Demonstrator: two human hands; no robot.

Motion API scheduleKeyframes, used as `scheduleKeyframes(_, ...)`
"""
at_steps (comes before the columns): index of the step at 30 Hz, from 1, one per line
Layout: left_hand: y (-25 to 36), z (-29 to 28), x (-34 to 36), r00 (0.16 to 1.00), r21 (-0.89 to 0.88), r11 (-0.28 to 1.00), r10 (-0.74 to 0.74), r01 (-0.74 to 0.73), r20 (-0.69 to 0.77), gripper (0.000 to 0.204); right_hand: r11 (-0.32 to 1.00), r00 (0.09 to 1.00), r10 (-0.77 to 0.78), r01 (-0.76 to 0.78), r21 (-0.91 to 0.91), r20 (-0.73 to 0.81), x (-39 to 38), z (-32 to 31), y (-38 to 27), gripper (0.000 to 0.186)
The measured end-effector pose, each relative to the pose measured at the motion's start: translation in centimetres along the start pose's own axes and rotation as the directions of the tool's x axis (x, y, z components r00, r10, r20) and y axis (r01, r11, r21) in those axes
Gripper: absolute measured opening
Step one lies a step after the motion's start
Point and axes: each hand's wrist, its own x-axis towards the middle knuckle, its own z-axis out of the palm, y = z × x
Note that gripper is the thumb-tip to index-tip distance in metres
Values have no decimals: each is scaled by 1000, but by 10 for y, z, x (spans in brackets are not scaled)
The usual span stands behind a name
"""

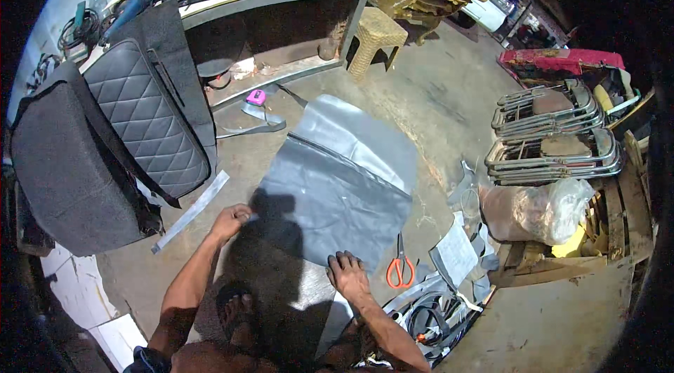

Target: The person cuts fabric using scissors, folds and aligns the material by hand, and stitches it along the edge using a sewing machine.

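Observation:
A grey vinyl sheet (337, 194) with a seam across it lies on the floor in front of me, partly in my shadow. My left hand (230, 223) is closed, its fingertips pinching the near left corner of the sheet. My right hand (348, 276) rests flat on the near edge, fingers stretched out and holding nothing. Just right of that hand lie orange-handled scissors (400, 269), their blades pointing away from me. A narrow grey strip (191, 210) is on the floor beyond my left forearm. Past the sheet sits a pink tape measure (256, 97).
Quilted black seat panels (144, 103) and a dark grey cushion (70, 162) lean at left. A workbench (281, 4) with tools and a woven stool (377, 40) stand behind. Metal frames (551, 152), a wrapped roll (533, 211) and vinyl scraps (456, 254) lie at right.

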Motion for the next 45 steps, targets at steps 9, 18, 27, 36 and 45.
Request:
scheduleKeyframes(9,-19,-8,3,929,348,861,343,-370,139,46,996,990,58,-65,53,125,39,-33,16,27)
scheduleKeyframes(18,68,-30,2,736,353,718,668,-600,-107,35,973,999,-53,54,224,-13,92,-193,30,35)
scheduleKeyframes(27,412,-70,-119,420,384,469,883,-796,-208,25,608,980,201,-124,784,-1,64,-388,-34,33)
scheduleKeyframes(36,292,80,112,756,608,487,569,-627,325,31,311,818,532,-427,849,217,20,-160,32,54)
scheduleKeyframes(45,89,182,138,522,653,139,731,-745,440,41,777,775,606,-529,340,-179,-56,-11,23,50)
